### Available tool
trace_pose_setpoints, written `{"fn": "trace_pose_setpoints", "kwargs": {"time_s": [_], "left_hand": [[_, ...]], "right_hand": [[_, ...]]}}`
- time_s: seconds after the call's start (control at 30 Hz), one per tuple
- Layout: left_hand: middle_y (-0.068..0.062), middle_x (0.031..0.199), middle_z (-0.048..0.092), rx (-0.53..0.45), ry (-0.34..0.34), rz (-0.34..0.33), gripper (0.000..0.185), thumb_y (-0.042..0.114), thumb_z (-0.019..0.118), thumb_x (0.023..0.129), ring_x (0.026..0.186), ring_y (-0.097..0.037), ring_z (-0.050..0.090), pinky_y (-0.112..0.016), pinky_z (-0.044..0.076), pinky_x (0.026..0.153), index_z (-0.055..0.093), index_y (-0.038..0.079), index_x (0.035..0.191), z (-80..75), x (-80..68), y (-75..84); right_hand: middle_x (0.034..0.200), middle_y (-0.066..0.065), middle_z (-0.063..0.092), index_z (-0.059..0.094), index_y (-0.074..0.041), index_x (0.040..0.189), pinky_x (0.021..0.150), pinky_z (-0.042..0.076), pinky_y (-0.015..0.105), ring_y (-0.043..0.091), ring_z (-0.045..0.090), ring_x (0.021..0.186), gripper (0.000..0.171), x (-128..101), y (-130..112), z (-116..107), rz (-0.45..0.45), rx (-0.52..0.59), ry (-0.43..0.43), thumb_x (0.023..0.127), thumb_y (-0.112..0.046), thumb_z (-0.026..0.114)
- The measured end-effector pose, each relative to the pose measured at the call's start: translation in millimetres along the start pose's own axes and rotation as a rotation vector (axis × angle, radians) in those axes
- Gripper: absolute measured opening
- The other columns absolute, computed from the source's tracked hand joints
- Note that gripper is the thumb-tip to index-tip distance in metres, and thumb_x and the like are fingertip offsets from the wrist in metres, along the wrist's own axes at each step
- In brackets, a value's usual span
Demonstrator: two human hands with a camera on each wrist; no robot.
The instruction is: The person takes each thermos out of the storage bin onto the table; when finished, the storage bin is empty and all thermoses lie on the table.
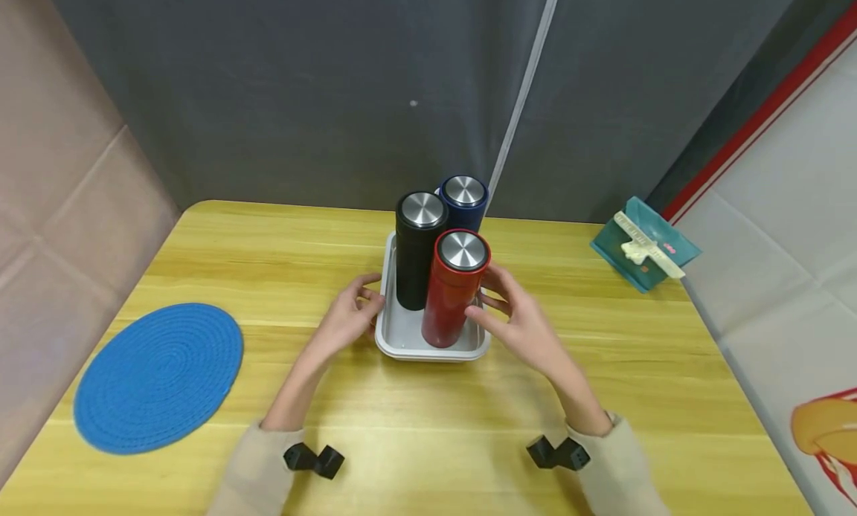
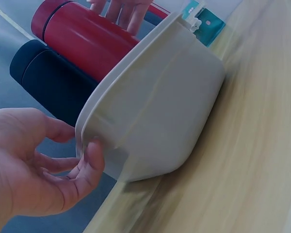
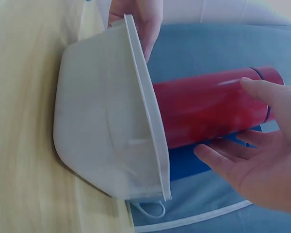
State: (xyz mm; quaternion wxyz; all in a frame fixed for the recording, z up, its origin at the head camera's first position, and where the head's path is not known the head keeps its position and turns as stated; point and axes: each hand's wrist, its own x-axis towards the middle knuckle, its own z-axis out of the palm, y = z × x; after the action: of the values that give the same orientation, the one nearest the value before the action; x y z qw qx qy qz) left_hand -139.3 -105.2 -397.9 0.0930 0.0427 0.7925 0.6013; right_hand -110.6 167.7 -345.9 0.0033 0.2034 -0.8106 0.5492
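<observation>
Left hand (image 1: 344, 319): at the left rim of the white tray (image 1: 402, 336). Thumb pressed on the rim's edge in the left wrist view, fingers relaxed and part-spread; grip loose, nothing enclosed.
Right hand (image 1: 518, 315): beside the red flask (image 1: 451, 293), fingers reaching round its right side. The right wrist view shows the thumb over the body and the fingers under it, but a gap shows; grip wide, not clamped. Cannot tell whether the fingertips touch.
Red flask: upright in the tray's near right corner, steel cap up, closest to the person.
Black flask (image 1: 415, 252): upright in the tray, behind and left of the red one, just beside it.
Blue flask (image 1: 463, 202): upright at the tray's far end, behind the other two.
White tray: flat on the yellow wooden bench (image 1: 268, 263), about centre, between both hands.
Blue woven mat (image 1: 161, 375): round, lying on the bench's left side, well apart from the tray.
Teal packet (image 1: 644, 244): far right edge of the bench, with a pale clip on top.
Backdrop: dark grey cloth behind the bench.
</observation>
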Motion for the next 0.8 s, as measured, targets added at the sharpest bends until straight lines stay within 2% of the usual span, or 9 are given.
{"fn": "trace_pose_setpoints", "kwargs": {"time_s": [0.4, 0.8], "left_hand": [[-0.017, 0.104, 0.052, -0.14, 0.004, -0.069, 0.05, 0.003, 0.053, 0.095, 0.063, -0.013, 0.055, -0.041, 0.054, 0.06, 0.038, 0.001, 0.143, 2.3, -0.1, -1.0], [-0.018, 0.105, 0.053, -0.212, 0.002, -0.067, 0.052, 0.001, 0.054, 0.093, 0.063, -0.014, 0.056, -0.028, 0.051, 0.056, 0.038, 0.001, 0.143, 2.9, 0.7, -4.2]], "right_hand": [[0.141, 0.013, 0.046, 0.034, -0.006, 0.144, 0.097, 0.045, 0.048, 0.03, 0.048, 0.124, 0.076, 1.7, -1.6, 18.0, 0.1, -0.028, 0.099, 0.083, -0.017, 0.078], [0.13, 0.013, 0.054, 0.04, -0.006, 0.136, 0.094, 0.048, 0.049, 0.029, 0.054, 0.114, 0.07, 8.9, -1.3, 28.8, 0.081, -0.094, 0.172, 0.08, -0.018, 0.08]]}}
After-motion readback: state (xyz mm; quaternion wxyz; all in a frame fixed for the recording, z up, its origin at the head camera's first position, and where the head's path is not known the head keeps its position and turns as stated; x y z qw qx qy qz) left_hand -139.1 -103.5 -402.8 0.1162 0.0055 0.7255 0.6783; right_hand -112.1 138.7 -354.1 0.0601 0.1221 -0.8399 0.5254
